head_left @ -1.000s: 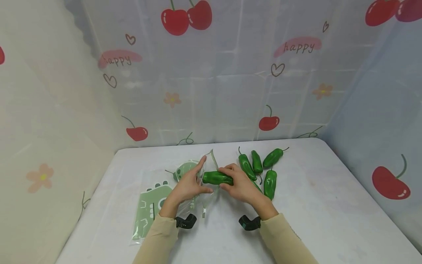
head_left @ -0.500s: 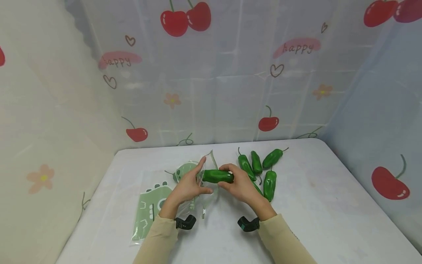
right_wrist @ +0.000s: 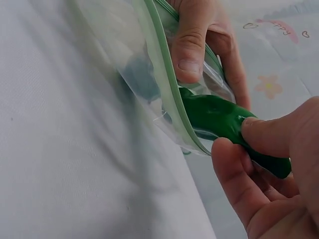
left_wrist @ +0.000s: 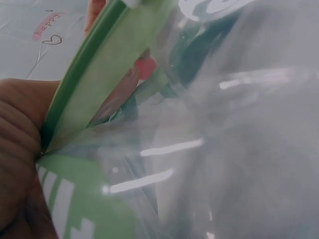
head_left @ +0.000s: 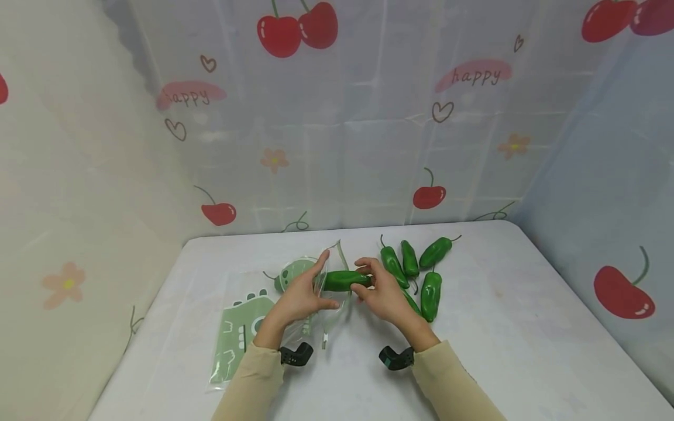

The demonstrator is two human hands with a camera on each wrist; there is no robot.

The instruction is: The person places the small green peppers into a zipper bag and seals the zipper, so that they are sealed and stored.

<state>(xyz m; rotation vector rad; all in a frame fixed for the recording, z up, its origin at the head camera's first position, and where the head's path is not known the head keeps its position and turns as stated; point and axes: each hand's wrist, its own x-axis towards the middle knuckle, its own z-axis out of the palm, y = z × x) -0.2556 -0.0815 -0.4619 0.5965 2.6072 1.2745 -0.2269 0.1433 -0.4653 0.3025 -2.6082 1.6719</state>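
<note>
My right hand (head_left: 387, 295) pinches a glossy green pepper (head_left: 338, 280) near its right end, thumb on top and a finger beneath in the right wrist view. The pepper's other end lies inside the mouth of a clear zip bag (right_wrist: 157, 55) with a green zip band and green print. With thumb and index finger spread wide, my left hand (head_left: 300, 295) keeps that mouth apart. In the right wrist view its thumb (right_wrist: 189, 64) reaches inside the near rim. Through the left wrist view's clear film shows a dark green shape (left_wrist: 199, 55) inside the bag.
Several loose green peppers (head_left: 432, 292) with thin stems lie right of my right hand. A flat clear bag with a green dinosaur print (head_left: 231, 342) lies at left. The white table (head_left: 526, 327) backs onto a cherry-printed curtain (head_left: 368, 146).
My right hand's fingers have loosened and shifted toward the pepper's right end. The left hand and bag hold their place.
</note>
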